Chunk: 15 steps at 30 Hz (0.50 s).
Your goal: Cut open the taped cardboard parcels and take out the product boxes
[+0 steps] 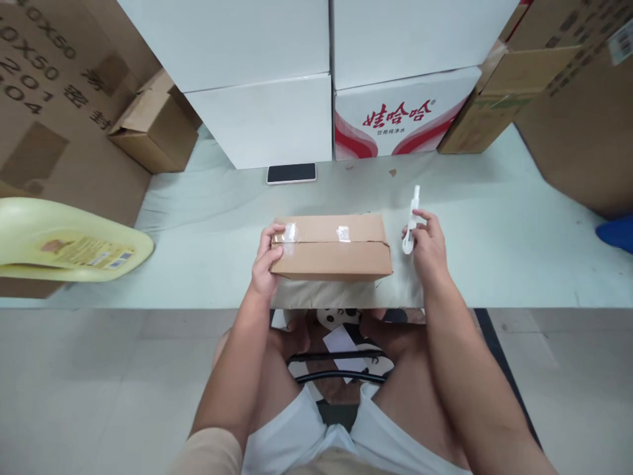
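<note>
A small brown cardboard box [336, 258] lies on the table near its front edge. Two pieces of clear tape [343, 233] cross the seam on its top, one at the left end and one right of the middle. My left hand [268, 262] grips the box's left end, fingers over the top. To the right of the box, apart from it, my right hand [428, 245] is closed around a slim white box cutter [414, 214], its narrow end pointing away from me. Part of the cutter is hidden by my fingers.
A phone [291, 173] lies behind the box on the pale green table [494, 251]. White cartons [267, 119] are stacked at the back. A yellow bottle [74, 241] stands at the left; large cardboard boxes [583, 125] flank both sides. Something blue [616, 232] shows at the right edge.
</note>
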Motion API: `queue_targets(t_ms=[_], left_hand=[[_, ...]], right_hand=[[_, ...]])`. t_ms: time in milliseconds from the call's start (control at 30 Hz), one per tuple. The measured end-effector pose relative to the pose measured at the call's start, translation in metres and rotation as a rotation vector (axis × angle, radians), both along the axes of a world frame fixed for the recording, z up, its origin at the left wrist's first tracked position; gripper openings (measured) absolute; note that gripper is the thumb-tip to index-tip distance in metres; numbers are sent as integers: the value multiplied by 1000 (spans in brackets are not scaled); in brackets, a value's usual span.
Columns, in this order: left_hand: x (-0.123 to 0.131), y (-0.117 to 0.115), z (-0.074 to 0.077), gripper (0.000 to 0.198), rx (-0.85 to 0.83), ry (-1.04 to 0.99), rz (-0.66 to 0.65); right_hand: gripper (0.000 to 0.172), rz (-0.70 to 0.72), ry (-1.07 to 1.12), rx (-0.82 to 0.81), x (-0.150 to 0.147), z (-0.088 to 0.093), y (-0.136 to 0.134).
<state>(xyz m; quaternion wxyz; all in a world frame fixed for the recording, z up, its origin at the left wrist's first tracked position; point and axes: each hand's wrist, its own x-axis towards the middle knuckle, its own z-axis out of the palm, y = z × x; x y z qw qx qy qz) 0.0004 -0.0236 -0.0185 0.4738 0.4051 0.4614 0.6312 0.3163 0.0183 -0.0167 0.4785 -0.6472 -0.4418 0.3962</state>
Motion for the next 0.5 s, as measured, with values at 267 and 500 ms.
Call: queue_targets(t_ms=[267, 500], left_hand=[[-6, 4, 18, 49, -94, 129, -277], [23, -15, 5, 58, -43, 106, -262]], right_hand=[[34, 103, 447, 535, 3, 49, -39], [37, 103, 193, 637, -6, 71, -64]])
